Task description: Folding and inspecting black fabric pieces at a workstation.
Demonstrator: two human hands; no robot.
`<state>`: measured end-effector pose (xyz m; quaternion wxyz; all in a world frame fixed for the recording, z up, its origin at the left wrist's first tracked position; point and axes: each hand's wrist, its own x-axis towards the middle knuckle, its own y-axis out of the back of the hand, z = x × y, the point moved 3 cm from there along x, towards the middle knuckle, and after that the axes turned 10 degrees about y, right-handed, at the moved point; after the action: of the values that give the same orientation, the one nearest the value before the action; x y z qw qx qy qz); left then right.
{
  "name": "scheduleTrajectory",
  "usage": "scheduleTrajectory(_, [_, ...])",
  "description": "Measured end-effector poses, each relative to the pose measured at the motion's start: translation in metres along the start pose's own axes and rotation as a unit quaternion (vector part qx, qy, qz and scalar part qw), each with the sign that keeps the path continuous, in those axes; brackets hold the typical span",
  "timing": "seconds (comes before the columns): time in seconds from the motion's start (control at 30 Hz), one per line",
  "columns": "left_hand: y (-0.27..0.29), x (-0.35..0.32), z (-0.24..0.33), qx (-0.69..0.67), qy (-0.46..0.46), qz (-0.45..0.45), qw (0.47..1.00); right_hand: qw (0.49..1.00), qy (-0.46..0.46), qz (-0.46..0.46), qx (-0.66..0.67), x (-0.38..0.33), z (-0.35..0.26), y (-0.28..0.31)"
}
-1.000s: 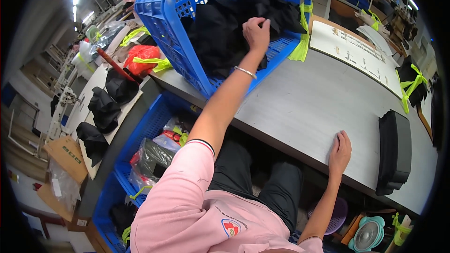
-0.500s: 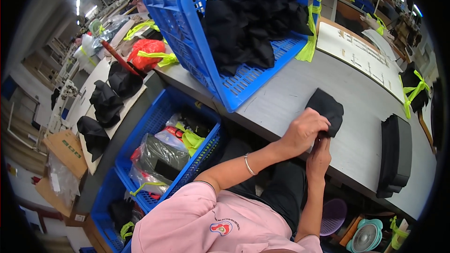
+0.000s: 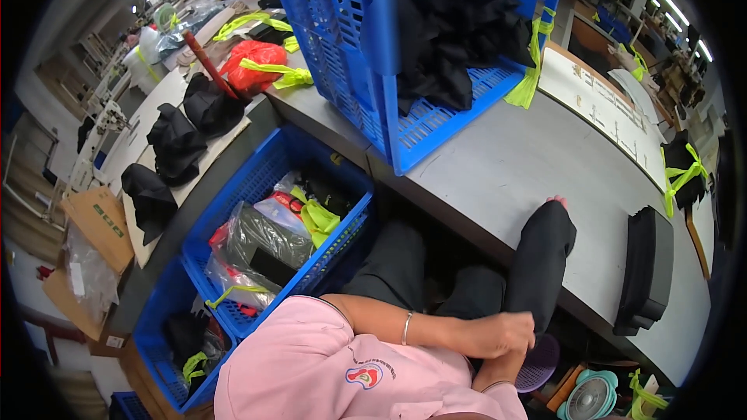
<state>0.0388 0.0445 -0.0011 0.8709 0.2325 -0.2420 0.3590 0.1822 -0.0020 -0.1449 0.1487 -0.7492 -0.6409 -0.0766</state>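
A black cloth sleeve [image 3: 537,264] covers most of my right forearm, like a sleeve cover. My left hand [image 3: 506,334], with a silver bangle at the wrist, is closed on the sleeve's lower end near my right elbow. Only the fingertips of my right hand [image 3: 559,201] poke out of the far end, above the grey table [image 3: 467,163]; cloth hides the rest of that hand. To the right on the table stands a neat stack of folded black pieces [image 3: 644,272]. A tilted blue basket [image 3: 405,148] at the back holds a heap of black cloth pieces [image 3: 459,39].
At left, a lower blue crate [image 3: 233,171] contains plastic-wrapped items and yellow-green strips. Several black cloth bundles [image 3: 175,144] lie on a board beyond it, near a red bag [image 3: 253,66]. A white board [image 3: 599,101] sits at the back right; a small teal fan [image 3: 589,398] is below.
The black cloth, bunched at both hands over the table before, is now drawn along my right forearm. My left hand has moved down toward my right elbow.
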Motion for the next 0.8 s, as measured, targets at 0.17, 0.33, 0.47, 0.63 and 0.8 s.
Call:
scheduleTrajectory(0.17, [0.020,-0.010,0.005,-0.034,0.055,0.064,0.996,0.992,-0.007,0.105,0.073,0.035,-0.018,-0.017])
scheduleTrajectory(0.33, [0.038,-0.030,-0.011,-0.010,0.180,0.078,0.981,0.968,-0.025,0.207,0.137,0.203,-0.037,-0.067])
scheduleTrajectory(0.47, [0.053,-0.032,-0.021,-0.163,0.300,0.011,0.940,0.937,-0.039,0.294,0.184,0.196,-0.051,-0.089])
scheduleTrajectory(0.63, [0.081,0.006,-0.071,-0.242,0.285,0.291,0.881,0.990,0.116,0.060,-0.044,0.215,0.027,-0.067])
scheduleTrajectory(0.8, [0.124,0.050,-0.083,-0.009,0.238,0.427,0.872,0.995,0.018,0.059,0.073,0.191,-0.005,-0.122])
